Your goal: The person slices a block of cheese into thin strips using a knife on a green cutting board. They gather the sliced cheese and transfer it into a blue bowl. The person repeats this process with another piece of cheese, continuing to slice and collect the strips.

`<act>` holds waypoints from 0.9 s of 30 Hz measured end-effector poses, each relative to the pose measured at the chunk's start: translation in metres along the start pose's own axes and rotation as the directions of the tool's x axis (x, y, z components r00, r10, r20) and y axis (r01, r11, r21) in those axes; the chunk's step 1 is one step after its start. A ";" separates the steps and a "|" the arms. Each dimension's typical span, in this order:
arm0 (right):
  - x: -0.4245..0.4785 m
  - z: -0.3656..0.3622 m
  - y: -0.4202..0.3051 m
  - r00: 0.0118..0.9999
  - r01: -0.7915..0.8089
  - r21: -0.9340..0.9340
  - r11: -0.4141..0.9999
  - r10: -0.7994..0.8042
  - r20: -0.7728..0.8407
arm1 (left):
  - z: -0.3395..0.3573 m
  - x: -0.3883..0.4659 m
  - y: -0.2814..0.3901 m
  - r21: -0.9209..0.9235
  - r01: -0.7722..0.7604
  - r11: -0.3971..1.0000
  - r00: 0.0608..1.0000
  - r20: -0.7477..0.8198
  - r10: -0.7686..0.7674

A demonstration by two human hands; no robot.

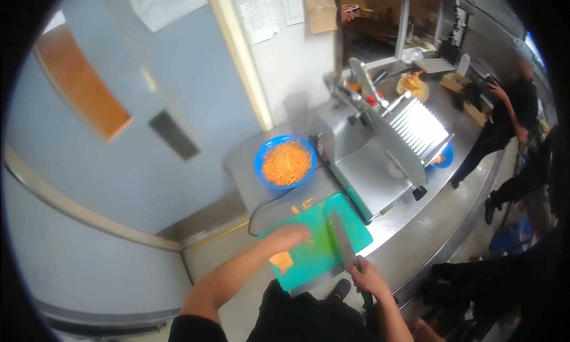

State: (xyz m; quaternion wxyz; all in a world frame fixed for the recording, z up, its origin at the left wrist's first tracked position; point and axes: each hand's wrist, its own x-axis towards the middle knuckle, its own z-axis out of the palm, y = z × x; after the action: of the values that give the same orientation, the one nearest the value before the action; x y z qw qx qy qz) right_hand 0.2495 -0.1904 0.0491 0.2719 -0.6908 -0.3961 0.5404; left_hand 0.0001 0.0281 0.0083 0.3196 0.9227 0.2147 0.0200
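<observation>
My right hand (366,276) grips the green handle of a large kitchen knife (342,237). Its broad blade points away from me over the right part of a green cutting board (307,271). Over the board's left part is my left hand (291,236), blurred; whether it holds anything is unclear. A few thin shreds show by its fingertips. Close to my left wrist, a pale orange piece of food (281,261) lies at the board's near left edge. Beyond the board, orange shreds (287,163), possibly carrot, fill a blue bowl (259,166).
A metal slicer (369,164) stands right beyond the board, its power cord (262,206) looping left. Orange scraps (303,205) lie behind the board. Farther along the steel counter sit a plastic bag of food (413,86) and another blue bowl (446,158). Other people (512,97) stand at right.
</observation>
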 end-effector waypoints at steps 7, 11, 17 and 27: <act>0.012 0.041 -0.020 0.916 -0.181 -0.507 0.842 -0.042 -0.398 | -0.115 0.020 -0.002 -0.320 0.053 0.946 0.955 -0.261 -0.142; 0.026 0.091 -0.022 0.748 -0.284 -0.397 0.873 -0.058 -0.662 | -0.157 0.034 -0.062 -0.499 0.018 0.867 0.910 -0.351 -0.221; 0.040 0.141 -0.035 0.549 -0.385 -0.335 0.860 -0.078 -0.832 | -0.178 0.067 -0.125 -0.098 0.022 0.995 0.909 -0.411 -0.061; 0.071 0.157 -0.066 0.627 -0.274 -0.591 0.759 -0.325 -0.708 | -0.135 0.045 -0.076 0.036 -0.299 0.953 0.898 -0.327 0.294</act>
State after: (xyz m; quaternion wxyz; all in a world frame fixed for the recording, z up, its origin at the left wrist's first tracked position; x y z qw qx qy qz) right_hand 0.0886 -0.1033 0.0220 0.1659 -0.8965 -0.4108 0.0104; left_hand -0.0118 0.1782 0.0652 0.2794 0.9258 0.1217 0.2236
